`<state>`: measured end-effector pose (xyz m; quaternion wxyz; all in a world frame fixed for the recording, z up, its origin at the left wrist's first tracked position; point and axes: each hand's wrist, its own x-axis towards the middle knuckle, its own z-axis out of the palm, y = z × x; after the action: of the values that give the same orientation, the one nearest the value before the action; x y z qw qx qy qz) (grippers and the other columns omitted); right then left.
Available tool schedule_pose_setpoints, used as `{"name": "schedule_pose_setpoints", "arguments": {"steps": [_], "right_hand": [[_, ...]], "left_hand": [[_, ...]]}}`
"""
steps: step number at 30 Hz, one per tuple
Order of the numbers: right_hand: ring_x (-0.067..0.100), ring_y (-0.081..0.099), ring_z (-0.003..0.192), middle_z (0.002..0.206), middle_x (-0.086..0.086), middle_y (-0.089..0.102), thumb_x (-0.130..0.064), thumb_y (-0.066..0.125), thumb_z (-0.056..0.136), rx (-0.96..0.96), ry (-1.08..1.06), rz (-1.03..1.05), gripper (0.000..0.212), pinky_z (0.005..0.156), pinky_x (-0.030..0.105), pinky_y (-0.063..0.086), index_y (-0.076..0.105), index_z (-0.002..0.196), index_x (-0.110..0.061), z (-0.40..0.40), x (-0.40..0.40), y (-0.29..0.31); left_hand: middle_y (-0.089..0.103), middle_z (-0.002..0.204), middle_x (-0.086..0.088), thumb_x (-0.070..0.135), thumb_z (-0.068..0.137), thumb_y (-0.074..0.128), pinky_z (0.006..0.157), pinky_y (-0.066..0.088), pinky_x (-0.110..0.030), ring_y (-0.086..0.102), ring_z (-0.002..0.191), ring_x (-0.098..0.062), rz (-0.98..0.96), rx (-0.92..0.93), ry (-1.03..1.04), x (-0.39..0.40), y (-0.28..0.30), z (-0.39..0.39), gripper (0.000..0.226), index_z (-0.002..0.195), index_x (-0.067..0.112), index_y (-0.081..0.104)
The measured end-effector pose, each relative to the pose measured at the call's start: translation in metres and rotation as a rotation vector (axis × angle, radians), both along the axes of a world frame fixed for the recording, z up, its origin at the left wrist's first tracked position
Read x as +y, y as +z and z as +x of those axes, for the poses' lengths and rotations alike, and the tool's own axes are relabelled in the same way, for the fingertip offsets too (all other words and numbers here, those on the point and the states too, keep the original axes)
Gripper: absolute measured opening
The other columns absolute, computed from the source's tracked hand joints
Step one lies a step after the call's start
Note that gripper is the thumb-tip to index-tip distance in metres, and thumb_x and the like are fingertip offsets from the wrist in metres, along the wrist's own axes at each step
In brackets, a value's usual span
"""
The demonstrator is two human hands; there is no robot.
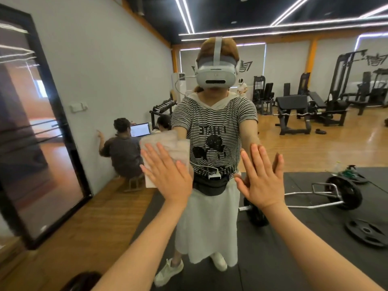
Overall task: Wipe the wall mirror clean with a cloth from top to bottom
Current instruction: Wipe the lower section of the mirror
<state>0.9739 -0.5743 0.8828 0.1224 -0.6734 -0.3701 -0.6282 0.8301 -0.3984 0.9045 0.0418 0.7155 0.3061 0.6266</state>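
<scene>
Pale cloth (165, 148) (blurred) half hidden under flat left hand (165, 175), right hand (262, 177) spread bare on mirror (294, 143)

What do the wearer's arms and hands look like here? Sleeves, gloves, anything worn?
Both forearms are bare; no sleeve shows on either in the direct view. The left hand and right hand are bare too: no gloves, rings, watch or bands visible. Nails are short and unpainted as far as can be seen. In the mirror, the reflection shows a striped short-sleeved top.

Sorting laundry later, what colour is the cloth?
White, slightly see-through cloth under the left hand; head view.
</scene>
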Motion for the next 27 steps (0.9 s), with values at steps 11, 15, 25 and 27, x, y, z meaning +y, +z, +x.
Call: {"name": "schedule_pose_setpoints", "arguments": {"steps": [11,15,25,27], "right_hand": [[0.021,0.001,0.15,0.163,0.005,-0.002,-0.053,0.026,0.097,-0.002,0.014,0.007,0.07,0.119,0.05,-0.006,0.008,0.156,-0.02,0.001,0.0,0.0],[0.021,0.002,0.15,0.163,0.005,-0.001,-0.053,0.035,0.092,-0.003,0.014,0.019,0.076,0.119,0.05,-0.005,0.009,0.156,-0.02,0.002,0.002,-0.002],[0.019,0.001,0.15,0.164,0.004,-0.001,-0.053,0.034,0.094,-0.016,0.034,0.022,0.074,0.119,0.049,-0.004,0.011,0.156,-0.02,0.001,0.001,0.0],[0.019,0.002,0.15,0.164,0.004,0.0,-0.052,0.035,0.093,-0.02,0.038,0.027,0.074,0.118,0.049,-0.004,0.012,0.156,-0.02,0.001,0.0,0.0]], "left_hand": [[0.012,0.157,-0.028,0.03,0.096,0.025,0.119,-0.002,-0.044,0.008,0.146,-0.039,0.15,0.129,0.015,0.086,0.007,-0.055,0.065,0.152,0.001,0.009],[0.014,0.157,-0.027,0.029,0.097,0.023,0.118,0.004,-0.051,0.012,0.146,-0.041,-0.19,-0.158,0.02,0.035,0.007,-0.024,0.064,0.151,-0.003,0.014],[-0.008,0.161,-0.013,0.036,0.096,0.027,0.118,-0.005,-0.043,-0.009,0.149,-0.025,0.583,0.396,-0.029,0.028,-0.01,-0.022,0.072,0.154,0.013,-0.009],[0.004,0.16,-0.019,0.034,0.097,0.027,0.118,-0.005,-0.041,0.005,0.147,-0.034,0.457,0.309,-0.004,0.048,0.002,-0.036,0.069,0.155,0.009,-0.001]]}}
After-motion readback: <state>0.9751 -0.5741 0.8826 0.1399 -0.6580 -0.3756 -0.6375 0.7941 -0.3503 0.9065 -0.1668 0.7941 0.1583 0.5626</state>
